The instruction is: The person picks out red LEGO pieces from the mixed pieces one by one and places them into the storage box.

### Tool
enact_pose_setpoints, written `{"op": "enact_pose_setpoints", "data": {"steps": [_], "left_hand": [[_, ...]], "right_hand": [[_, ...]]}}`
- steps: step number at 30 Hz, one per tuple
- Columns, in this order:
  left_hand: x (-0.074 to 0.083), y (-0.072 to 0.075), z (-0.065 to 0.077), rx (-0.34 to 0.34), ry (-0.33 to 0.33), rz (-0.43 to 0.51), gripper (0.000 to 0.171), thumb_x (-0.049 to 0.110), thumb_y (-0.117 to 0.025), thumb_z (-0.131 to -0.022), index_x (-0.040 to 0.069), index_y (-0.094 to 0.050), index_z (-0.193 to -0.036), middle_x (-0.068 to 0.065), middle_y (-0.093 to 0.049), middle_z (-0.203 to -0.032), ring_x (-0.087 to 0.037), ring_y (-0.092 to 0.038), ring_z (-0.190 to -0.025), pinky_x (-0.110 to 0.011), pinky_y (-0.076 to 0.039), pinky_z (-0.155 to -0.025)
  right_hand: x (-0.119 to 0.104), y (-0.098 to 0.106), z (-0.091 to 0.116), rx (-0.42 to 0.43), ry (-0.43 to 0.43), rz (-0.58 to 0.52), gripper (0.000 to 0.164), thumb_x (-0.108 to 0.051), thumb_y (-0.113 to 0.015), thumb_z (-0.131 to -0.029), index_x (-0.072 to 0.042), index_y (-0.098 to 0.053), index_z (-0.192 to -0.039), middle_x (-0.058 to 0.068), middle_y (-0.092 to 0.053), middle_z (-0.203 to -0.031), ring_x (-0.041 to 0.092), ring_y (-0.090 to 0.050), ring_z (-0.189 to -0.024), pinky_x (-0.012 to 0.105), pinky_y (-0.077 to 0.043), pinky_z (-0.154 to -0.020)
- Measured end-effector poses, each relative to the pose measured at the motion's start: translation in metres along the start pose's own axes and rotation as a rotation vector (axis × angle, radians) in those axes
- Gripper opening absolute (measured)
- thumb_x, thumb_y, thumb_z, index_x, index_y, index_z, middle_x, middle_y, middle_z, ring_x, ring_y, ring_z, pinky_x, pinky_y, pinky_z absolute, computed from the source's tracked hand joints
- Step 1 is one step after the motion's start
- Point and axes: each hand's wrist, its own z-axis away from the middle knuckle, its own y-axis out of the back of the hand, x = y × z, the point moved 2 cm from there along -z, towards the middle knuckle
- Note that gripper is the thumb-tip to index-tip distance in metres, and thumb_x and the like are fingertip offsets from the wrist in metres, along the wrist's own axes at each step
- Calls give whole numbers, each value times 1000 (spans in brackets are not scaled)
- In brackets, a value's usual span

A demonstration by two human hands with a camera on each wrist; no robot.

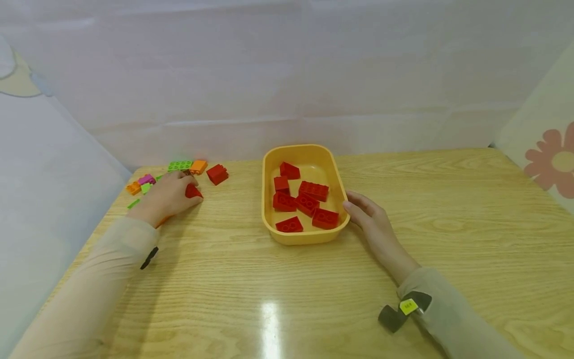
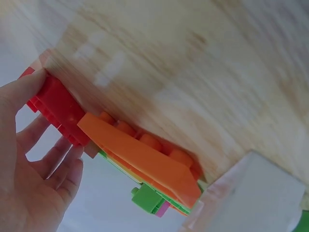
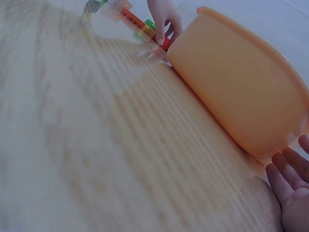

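Observation:
At the table's left, my left hand (image 1: 168,197) pinches a red brick (image 1: 193,191) between thumb and fingers. In the left wrist view the thumb lies on one end of that red brick (image 2: 59,106), with the fingers on its far side. An orange brick (image 2: 145,150) stands beside it, studs towards the tabletop side. My right hand (image 1: 369,219) touches the right side of a yellow tub (image 1: 309,239), thumb at the rim. From the right wrist the fingers (image 3: 289,169) look nearly straight against the tub's outer wall. Several red bricks (image 1: 314,190) lie inside the tub.
Around the left hand lie green bricks (image 1: 179,165), an orange brick (image 1: 199,167), a magenta brick (image 1: 146,179) and others partly hidden. Another red brick (image 1: 217,174) sits apart, between them and the tub. A pale wall sheet (image 1: 287,75) rises behind the wooden table (image 1: 224,284).

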Motion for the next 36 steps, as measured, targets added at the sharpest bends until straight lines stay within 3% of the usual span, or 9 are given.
{"op": "enact_pose_setpoints", "data": {"steps": [12, 24, 29, 36], "left_hand": [[8, 3, -1, 70, -23, 0, 44, 30, -64, -84, 3, -61, -119, -26, -52, -126, -43, -43, -116, -61, -41, -99], [18, 11, -3, 101, -26, 10, 54, 38, -66, -82, 3, -59, -123, -26, -52, -130, -43, -46, -116, -61, -42, -99], [30, 19, -5, 129, -52, 18, 53, 38, -67, -82, 4, -58, -123, -23, -47, -140, -42, -45, -120, -60, -45, -97], [63, 31, -6, 194, -107, 1, 50, 36, -67, -83, 6, -59, -121, -20, -55, -128, -36, -54, -107, -52, -53, -86]], "right_hand": [[0, 0, 0, 5, 1, -7, 62, -42, -51, -93, -3, -42, -140, 16, -46, -143, 15, -49, -118, 2, -46, -81], [0, 0, 0, 9, -6, -17, 63, -42, -52, -92, -2, -42, -140, 15, -45, -144, 14, -48, -119, 3, -46, -82], [0, 0, 1, 12, -13, -23, 64, -42, -52, -92, -2, -41, -140, 15, -44, -145, 12, -48, -118, 2, -46, -82], [0, 0, 0, 12, -19, -20, 63, -42, -52, -92, -3, -41, -141, 14, -44, -146, 13, -48, -120, 2, -46, -81]]}}
